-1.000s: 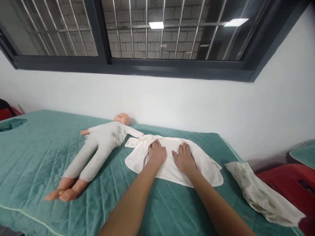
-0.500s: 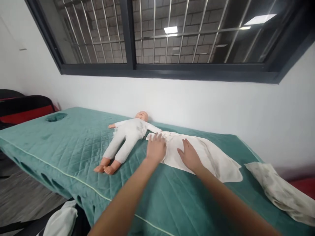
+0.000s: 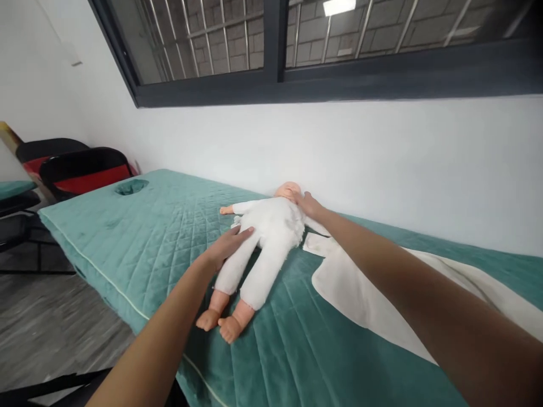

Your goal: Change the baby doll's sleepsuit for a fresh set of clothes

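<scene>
A baby doll [image 3: 271, 223] in a white fabric body lies on its back on the green quilted bed cover [image 3: 178, 220], its bare feet towards me. My left hand [image 3: 229, 246] rests at the doll's hip and upper thigh, thumb across the top and fingers apart along the side. At the doll's head and neck, my right hand [image 3: 310, 206] touches it with fingers stretched out; some fingertips are hidden against the head. A white cloth [image 3: 356, 288] is spread flat to the right of the doll, partly covered by my right forearm.
Behind the bed stands a white wall [image 3: 382, 158] under a dark-framed window [image 3: 203, 93] with metal bars outside. The bed has a round hole [image 3: 131, 187] at its far left. Black and red chairs [image 3: 89, 169] stand beyond that end.
Both hands have left the white cloth and moved left onto the doll, the left to its hip, the right to its head. The view has swung left and closer.
</scene>
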Demonstrator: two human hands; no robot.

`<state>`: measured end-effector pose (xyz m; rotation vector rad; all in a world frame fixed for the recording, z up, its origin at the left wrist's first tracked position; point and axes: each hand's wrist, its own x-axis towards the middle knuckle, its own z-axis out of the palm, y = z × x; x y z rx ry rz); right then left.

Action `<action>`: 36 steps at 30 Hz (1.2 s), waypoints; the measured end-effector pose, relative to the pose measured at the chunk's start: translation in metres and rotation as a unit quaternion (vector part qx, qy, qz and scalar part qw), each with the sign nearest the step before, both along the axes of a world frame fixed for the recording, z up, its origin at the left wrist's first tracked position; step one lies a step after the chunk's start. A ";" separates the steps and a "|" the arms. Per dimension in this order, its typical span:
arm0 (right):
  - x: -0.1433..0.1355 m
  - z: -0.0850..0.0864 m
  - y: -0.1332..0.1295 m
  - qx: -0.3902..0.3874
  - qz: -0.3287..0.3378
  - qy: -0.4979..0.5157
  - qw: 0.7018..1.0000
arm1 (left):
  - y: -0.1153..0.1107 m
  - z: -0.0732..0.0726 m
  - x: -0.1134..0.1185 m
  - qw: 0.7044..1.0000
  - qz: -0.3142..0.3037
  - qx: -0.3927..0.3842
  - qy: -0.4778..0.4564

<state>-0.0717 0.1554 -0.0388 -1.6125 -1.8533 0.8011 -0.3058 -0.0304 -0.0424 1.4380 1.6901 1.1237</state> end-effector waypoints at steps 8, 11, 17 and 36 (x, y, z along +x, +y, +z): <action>0.010 0.036 0.015 0.010 0.014 0.042 0.999 | 0.012 0.025 0.024 0.987 -0.066 -0.045 -0.142; 0.040 0.072 0.008 0.044 -0.010 0.040 0.998 | 0.009 0.044 0.057 0.979 -0.103 -0.040 -0.169; 0.158 0.110 -0.035 0.099 -0.087 -0.010 0.991 | -0.009 0.060 0.165 0.953 -0.215 -0.010 -0.214; 0.337 0.014 -0.135 -0.017 -0.147 -0.028 0.989 | -0.054 -0.023 0.341 0.958 -0.241 -0.068 -0.142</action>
